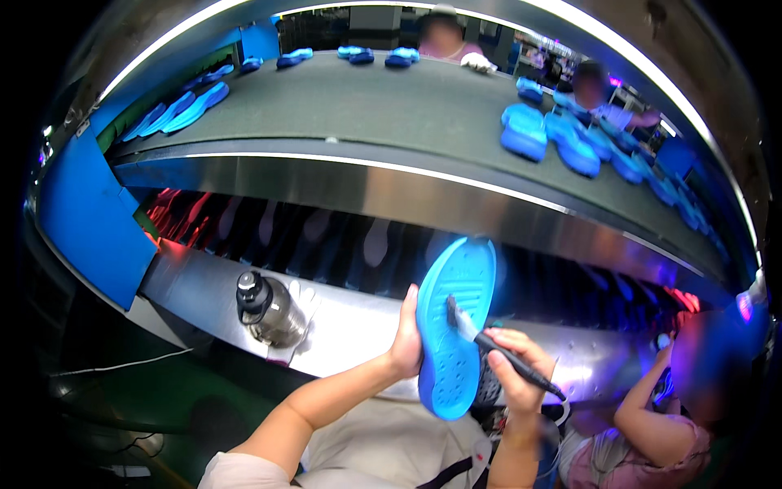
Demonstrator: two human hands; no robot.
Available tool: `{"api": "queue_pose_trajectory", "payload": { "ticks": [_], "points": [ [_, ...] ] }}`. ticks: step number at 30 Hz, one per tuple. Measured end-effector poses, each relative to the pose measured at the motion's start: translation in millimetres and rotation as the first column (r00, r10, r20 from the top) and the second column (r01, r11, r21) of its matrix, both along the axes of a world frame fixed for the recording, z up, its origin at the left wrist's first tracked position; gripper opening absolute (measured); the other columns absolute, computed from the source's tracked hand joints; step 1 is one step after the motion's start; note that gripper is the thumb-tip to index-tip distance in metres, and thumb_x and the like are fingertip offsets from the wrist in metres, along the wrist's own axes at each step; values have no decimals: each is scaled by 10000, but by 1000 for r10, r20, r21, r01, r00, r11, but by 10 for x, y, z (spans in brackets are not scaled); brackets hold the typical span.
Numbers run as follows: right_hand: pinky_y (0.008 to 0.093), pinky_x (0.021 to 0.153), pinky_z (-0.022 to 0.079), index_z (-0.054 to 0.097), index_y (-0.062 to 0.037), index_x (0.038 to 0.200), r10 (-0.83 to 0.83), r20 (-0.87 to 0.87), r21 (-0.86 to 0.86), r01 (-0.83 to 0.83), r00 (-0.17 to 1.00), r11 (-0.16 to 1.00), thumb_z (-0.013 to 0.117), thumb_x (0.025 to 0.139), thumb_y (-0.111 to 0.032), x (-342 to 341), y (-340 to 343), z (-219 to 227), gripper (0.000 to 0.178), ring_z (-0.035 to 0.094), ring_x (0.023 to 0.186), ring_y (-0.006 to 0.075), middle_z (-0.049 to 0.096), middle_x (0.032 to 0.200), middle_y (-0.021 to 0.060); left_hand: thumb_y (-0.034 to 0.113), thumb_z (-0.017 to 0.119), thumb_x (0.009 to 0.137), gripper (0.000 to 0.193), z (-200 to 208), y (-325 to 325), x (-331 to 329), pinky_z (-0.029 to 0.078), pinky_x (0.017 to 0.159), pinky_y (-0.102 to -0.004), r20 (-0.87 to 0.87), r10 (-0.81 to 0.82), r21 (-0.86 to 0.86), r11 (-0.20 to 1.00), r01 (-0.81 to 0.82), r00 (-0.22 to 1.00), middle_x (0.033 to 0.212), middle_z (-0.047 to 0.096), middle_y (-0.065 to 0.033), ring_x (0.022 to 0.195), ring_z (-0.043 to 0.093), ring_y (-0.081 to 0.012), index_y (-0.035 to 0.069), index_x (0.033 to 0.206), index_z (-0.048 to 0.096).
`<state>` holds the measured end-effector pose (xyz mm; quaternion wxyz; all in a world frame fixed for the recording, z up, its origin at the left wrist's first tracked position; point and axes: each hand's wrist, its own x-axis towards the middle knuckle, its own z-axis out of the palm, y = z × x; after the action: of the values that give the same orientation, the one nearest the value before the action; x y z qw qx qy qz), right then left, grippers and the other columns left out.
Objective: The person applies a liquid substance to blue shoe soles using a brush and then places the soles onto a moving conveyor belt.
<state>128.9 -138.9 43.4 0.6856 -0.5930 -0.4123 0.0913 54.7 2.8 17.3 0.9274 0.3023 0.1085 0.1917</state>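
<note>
A bright blue shoe sole [453, 371] stands upright in front of me, its ridged and dimpled face turned toward me. My left hand [406, 338] grips its left edge, thumb along the rim; the other fingers are hidden behind it. In my right hand [519, 387] is a brush [466, 324] with a black handle and a pale ferrule. Its dark bristle tip rests against the middle of the sole, by the ridges. A thin pale cord or tube seems to hang at the handle's rear end.
Ahead, a grey conveyor belt [350, 110] carries blue soles [521, 134]. Below it, dark sole shapes line a slot with red glow at both ends. A dark bottle [273, 314] stands on the metal ledge [350, 334]. Another person [660, 424] sits close at right; others are beyond the belt.
</note>
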Motion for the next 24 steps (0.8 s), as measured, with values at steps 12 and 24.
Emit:
{"api": "queue_pose_trajectory", "payload": {
  "ticks": [12, 24],
  "points": [
    [311, 790, 452, 662, -13, 844, 308, 259, -190, -264, 916, 946, 680, 619, 24, -36, -28, 7, 229, 584, 844, 218, 660, 859, 93, 817, 58, 674, 1028, -165, 133, -57, 485, 758, -399, 362, -208, -21, 973, 231, 909, 973, 559, -209, 851, 582, -285, 4, 1193, 414],
    [280, 697, 438, 660, -29, 841, 369, 121, -95, -359, 922, 929, 701, 615, 12, 51, -183, -183, 234, 583, 735, 181, 661, 873, 105, 867, 155, 612, 1075, -243, 323, 22, 482, 748, -446, 448, -45, -64, 995, 83, 893, 964, 556, -239, 852, 582, -331, -14, 1161, 434]
  ]
}}
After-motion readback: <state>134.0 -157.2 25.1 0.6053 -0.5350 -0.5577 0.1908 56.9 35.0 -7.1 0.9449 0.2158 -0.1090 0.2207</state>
